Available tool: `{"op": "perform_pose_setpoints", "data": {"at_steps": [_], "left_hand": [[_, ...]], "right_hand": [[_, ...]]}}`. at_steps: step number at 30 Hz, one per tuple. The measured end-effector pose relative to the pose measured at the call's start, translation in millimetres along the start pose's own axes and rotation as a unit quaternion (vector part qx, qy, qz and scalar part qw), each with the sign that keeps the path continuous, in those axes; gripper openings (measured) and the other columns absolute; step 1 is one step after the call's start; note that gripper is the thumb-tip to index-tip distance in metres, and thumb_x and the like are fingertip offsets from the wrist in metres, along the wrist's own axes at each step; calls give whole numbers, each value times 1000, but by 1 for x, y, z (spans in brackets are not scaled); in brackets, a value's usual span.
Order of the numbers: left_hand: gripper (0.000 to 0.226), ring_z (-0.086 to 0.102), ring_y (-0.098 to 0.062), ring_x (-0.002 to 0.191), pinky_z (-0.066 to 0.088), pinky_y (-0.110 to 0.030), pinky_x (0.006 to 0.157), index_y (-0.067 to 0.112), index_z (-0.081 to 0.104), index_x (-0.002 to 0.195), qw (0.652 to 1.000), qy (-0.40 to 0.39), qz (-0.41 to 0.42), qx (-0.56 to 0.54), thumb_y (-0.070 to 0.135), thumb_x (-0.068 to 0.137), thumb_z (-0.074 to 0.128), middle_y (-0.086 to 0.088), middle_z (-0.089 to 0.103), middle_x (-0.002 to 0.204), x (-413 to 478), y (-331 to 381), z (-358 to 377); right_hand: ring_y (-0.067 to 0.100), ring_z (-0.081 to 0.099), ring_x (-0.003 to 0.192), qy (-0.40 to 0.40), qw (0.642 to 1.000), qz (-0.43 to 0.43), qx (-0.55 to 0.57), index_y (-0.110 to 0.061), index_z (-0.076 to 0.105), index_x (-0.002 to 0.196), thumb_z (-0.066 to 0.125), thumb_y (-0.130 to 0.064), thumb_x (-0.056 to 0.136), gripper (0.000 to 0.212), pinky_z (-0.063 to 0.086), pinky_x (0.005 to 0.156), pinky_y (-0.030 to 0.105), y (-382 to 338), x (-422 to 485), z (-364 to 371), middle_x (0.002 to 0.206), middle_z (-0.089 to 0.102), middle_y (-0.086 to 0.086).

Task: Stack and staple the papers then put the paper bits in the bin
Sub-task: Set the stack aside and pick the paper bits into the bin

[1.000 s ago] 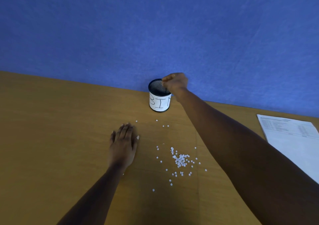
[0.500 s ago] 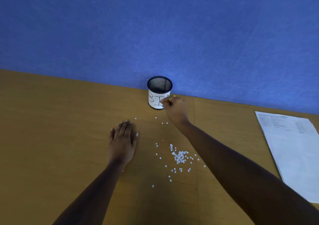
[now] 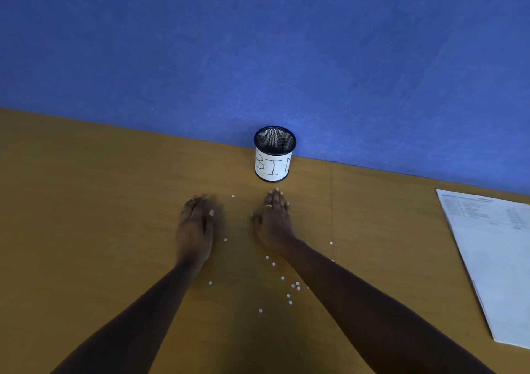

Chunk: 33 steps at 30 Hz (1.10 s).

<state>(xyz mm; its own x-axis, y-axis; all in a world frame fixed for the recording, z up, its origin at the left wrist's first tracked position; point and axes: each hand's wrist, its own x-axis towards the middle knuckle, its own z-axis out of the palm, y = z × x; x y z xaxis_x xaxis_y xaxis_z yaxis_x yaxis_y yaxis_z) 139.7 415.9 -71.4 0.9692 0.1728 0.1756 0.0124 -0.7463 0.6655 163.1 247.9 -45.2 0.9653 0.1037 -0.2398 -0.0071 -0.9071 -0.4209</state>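
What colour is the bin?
The bin is black mesh with a white label marked BIN, seen in the head view.

You have one mesh bin point(image 3: 274, 155) at 12 o'clock on the desk point(image 3: 86, 201), one stack of papers point(image 3: 493, 261) at 3 o'clock, two hands flat between them, and roughly fifteen paper bits point(image 3: 289, 296) in view, mostly toward 6 o'clock of your right hand point(image 3: 274, 218).

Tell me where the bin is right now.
The bin stands upright at the desk's far edge, against the blue wall, just beyond the right hand.
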Motion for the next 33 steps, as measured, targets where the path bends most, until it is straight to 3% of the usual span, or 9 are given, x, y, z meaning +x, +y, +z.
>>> {"op": "perform_pose_setpoints", "data": {"at_steps": [11, 17, 25, 33], "left_hand": [[38, 50, -41, 118, 37, -39, 101, -9, 58, 115, 998, 52, -27, -18, 10, 90, 37, -27, 57, 121, 6, -5, -1], [29, 50, -41, 117, 39, -41, 100, -11, 57, 116, 998, 51, -21, -6, -1, 92, 44, -28, 57, 121, 6, -6, 0], [29, 50, -41, 118, 40, -40, 99, -10, 57, 117, 999, 48, -15, 1, 0, 93, 44, -26, 57, 123, 3, -7, 0], [45, 51, -38, 118, 40, -39, 99, -5, 57, 120, 1000, 27, -2, 11, 19, 89, 34, -22, 57, 125, -11, -9, -7]], "right_hand": [[27, -7, 146, -71, 991, -112, -23, 4, 6, 146, 29, -29, 100, 61, -2, 117, 41, -37, 25, 5, 157, -4, 18], [23, -2, 146, -96, 969, -216, -76, 1, 12, 146, 28, -28, 101, 56, 0, 117, 37, -37, 14, 8, 157, 3, 15], [21, 6, 146, -107, 935, -322, -106, -3, 18, 146, 30, -27, 100, 53, 3, 119, 35, -22, -17, 17, 157, 10, 12], [22, 15, 145, -87, 912, -390, -92, -2, 24, 144, 34, -25, 100, 51, 1, 117, 27, 10, -50, 13, 155, 20, 14]]}}
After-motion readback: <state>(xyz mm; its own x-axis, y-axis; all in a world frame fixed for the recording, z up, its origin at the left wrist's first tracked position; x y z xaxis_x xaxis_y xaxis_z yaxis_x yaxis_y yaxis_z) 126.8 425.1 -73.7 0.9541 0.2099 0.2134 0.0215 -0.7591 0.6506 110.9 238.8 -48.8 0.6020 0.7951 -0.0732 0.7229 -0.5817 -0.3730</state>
